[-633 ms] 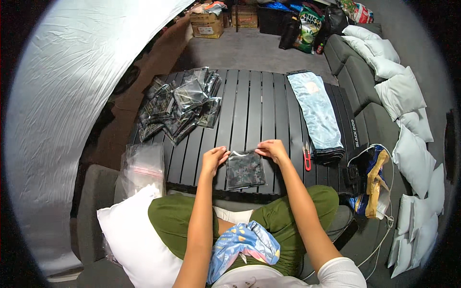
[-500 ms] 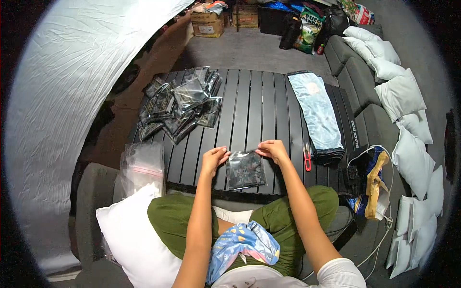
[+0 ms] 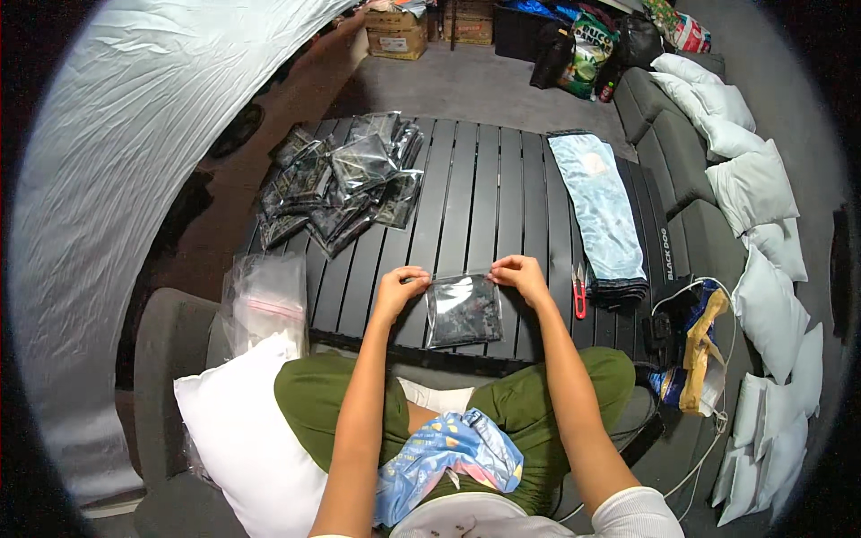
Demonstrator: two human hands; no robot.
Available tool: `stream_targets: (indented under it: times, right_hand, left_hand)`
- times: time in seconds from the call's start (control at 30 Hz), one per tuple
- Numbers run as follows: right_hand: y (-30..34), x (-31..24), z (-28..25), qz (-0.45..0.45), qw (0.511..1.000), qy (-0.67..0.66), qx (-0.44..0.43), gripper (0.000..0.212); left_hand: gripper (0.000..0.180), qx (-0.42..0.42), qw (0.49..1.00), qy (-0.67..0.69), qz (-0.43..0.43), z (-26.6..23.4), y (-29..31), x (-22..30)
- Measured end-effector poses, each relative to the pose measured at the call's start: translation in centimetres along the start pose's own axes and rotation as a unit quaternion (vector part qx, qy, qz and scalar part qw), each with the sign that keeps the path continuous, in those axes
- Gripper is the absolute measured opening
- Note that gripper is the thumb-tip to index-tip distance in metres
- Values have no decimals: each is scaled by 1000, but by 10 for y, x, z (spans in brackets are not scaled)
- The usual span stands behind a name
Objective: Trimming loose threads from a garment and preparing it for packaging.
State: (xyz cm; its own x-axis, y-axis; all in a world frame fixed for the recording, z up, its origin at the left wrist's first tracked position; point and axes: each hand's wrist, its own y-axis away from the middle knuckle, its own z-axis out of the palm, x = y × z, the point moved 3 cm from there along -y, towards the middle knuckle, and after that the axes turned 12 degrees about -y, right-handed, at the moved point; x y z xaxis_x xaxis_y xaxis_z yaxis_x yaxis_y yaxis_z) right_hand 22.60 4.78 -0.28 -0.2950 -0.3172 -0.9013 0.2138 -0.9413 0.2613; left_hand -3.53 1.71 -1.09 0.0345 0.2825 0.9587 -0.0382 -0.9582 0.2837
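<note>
Past the table's far edge, cardboard boxes, a dark bin, a green-and-white printed sack and black bags stand on the grey floor; a small bottle sits just beside the sack. A dark grey sofa runs along the right edge, white cushions lined along its back. Near the close right corner are a blue-and-gold package and a white cable. Red-handled snips lie toward the right edge. Off the near left corner rests a white pillow; beyond the left edge hangs a pale, wrinkled sheet.
</note>
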Motion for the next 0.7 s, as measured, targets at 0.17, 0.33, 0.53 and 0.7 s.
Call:
stream_targets:
  times: [0.17,0.33,0.53,0.7]
  right_hand:
    - [4,-2,-4,-42,993,112,-25,10]
    - [10,-4,-1,-93,975,197,-36,8]
    - [20,-6,3,-128,962,239,-30,14]
    - [26,-10,6,-216,918,328,-53,11]
  left_hand:
    - [8,-2,962,-215,168,-6,0,5]
    - [8,-34,962,-211,169,-9,-1,2]
    - [7,-40,950,-242,192,-7,5,9]
    - [6,-24,944,-260,203,-5,13,12]
